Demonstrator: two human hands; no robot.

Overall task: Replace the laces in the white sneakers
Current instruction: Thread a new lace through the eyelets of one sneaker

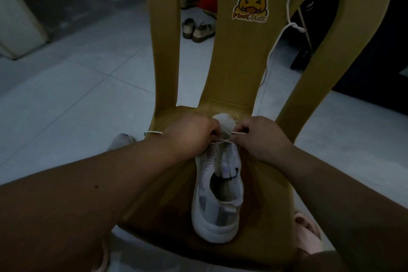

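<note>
A white sneaker (pixel 217 194) lies on the seat of a yellow plastic chair (pixel 265 183), heel toward me and toe toward the backrest. A white lace (pixel 223 141) crosses over its front eyelets. My left hand (pixel 189 137) pinches one end of the lace at the left of the toe. My right hand (pixel 260 137) pinches the other end at the right. Both hands rest close over the shoe's front and hide the lowest eyelets. A second white sneaker (pixel 120 141) peeks out on the floor at the chair's left edge.
Another white lace (pixel 287 26) hangs over the chair's backrest at the right, trailing down. The backrest carries a duck sticker (pixel 251 0). Sandals (pixel 198 30) stand on the tiled floor behind the chair. A pale cabinet (pixel 17 17) is at the far left.
</note>
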